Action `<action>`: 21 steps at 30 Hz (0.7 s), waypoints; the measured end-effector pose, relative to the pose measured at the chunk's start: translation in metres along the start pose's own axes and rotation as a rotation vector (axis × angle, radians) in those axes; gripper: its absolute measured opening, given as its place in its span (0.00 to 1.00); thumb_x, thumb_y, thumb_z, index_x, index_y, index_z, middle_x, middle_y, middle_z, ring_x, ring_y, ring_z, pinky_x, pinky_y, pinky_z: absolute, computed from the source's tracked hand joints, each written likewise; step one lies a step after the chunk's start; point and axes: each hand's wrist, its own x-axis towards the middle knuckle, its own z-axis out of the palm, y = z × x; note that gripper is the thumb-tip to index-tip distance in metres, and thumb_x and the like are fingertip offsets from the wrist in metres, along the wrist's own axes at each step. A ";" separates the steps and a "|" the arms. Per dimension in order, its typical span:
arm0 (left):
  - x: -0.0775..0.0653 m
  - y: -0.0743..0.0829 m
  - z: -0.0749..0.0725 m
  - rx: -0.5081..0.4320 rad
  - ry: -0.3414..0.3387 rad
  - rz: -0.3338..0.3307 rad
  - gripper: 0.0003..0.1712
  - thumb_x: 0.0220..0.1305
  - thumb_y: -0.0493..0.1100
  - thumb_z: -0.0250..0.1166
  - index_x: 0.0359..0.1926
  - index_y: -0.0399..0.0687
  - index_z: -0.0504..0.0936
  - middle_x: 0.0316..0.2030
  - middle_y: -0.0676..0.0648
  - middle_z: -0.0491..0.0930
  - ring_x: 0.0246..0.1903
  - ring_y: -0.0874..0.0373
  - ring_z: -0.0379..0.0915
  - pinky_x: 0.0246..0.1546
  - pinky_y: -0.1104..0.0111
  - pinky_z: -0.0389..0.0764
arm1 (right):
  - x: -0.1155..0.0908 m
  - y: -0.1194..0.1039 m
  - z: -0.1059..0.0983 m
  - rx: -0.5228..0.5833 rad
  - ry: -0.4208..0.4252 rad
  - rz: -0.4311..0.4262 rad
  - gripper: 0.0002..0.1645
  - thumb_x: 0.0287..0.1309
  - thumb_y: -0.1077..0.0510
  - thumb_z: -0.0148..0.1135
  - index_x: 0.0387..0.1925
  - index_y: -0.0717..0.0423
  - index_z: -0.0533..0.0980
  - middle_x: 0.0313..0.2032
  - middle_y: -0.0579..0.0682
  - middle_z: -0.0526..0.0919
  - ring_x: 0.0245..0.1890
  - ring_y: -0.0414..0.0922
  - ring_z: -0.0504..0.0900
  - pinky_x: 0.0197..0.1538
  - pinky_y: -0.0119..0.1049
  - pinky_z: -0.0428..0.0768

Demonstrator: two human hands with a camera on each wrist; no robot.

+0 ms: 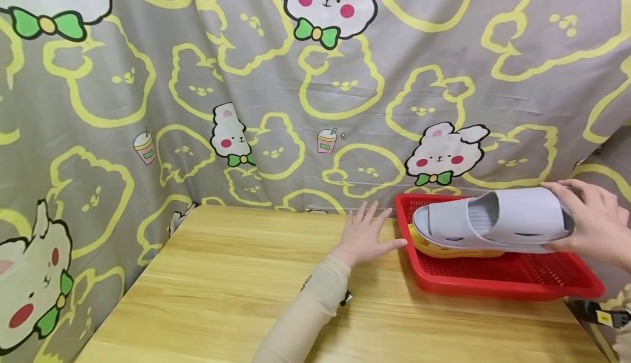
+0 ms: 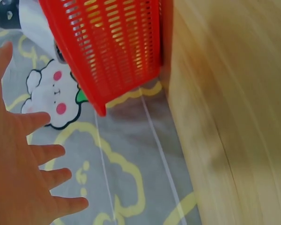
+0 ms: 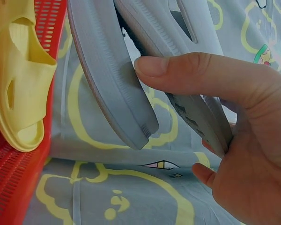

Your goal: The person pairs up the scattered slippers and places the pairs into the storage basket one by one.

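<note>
My right hand [image 1: 591,215] grips a pair of grey slippers [image 1: 525,215] by the heel end, above the red basket [image 1: 498,289]. In the right wrist view two thick soles show side by side, with the thumb [image 3: 152,67] across them. Under the grey pair, a yellow slipper [image 3: 25,89] lies in the basket, mostly covered in the head view. My left hand [image 1: 363,235] is spread just left of the basket, its thumb tip right at the rim. Nothing is in the left hand [image 2: 23,173], whose fingers are splayed.
The basket stands at the right end of a light wooden table [image 1: 236,275]. Behind and to the left hangs a grey curtain [image 1: 276,89] with yellow outlines and white rabbit prints. A black strap with a yellow label [image 1: 605,317] is at the right wrist.
</note>
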 end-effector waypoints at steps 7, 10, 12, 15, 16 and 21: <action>0.003 0.012 0.008 0.035 -0.065 0.009 0.51 0.55 0.85 0.40 0.76 0.72 0.47 0.78 0.53 0.41 0.78 0.48 0.31 0.74 0.43 0.44 | -0.003 0.002 0.003 -0.024 -0.019 0.004 0.74 0.10 0.67 0.84 0.66 0.59 0.53 0.61 0.77 0.47 0.61 0.77 0.43 0.47 0.77 0.52; 0.004 0.016 0.010 0.049 -0.082 0.016 0.51 0.55 0.85 0.40 0.76 0.73 0.48 0.78 0.53 0.42 0.78 0.48 0.32 0.74 0.43 0.44 | -0.002 0.002 0.003 -0.039 -0.033 0.010 0.75 0.10 0.66 0.84 0.67 0.60 0.52 0.61 0.77 0.47 0.61 0.76 0.42 0.48 0.77 0.53; 0.005 0.017 0.013 0.054 -0.091 0.019 0.51 0.55 0.85 0.40 0.76 0.74 0.48 0.78 0.52 0.43 0.78 0.48 0.32 0.74 0.42 0.45 | -0.002 0.003 0.003 -0.047 -0.042 0.013 0.75 0.10 0.66 0.85 0.67 0.60 0.52 0.61 0.77 0.47 0.60 0.76 0.42 0.48 0.77 0.53; 0.006 0.018 0.016 0.055 -0.106 0.015 0.50 0.55 0.85 0.40 0.76 0.75 0.48 0.78 0.52 0.44 0.78 0.49 0.32 0.74 0.43 0.45 | -0.001 0.003 0.003 -0.048 -0.056 0.011 0.75 0.09 0.66 0.85 0.66 0.60 0.52 0.60 0.77 0.47 0.59 0.76 0.43 0.47 0.77 0.53; 0.006 0.018 0.018 0.054 -0.111 0.013 0.50 0.55 0.85 0.40 0.75 0.75 0.47 0.78 0.52 0.44 0.78 0.49 0.32 0.74 0.43 0.46 | -0.001 0.003 0.003 -0.044 -0.063 0.008 0.75 0.08 0.66 0.85 0.66 0.60 0.52 0.60 0.78 0.47 0.59 0.76 0.43 0.46 0.78 0.53; 0.007 0.018 0.021 0.042 -0.127 0.004 0.50 0.54 0.85 0.41 0.75 0.77 0.48 0.78 0.53 0.45 0.78 0.49 0.32 0.74 0.43 0.46 | 0.000 0.003 0.006 -0.017 -0.085 -0.008 0.73 0.08 0.67 0.84 0.65 0.62 0.53 0.58 0.78 0.47 0.58 0.77 0.42 0.46 0.78 0.52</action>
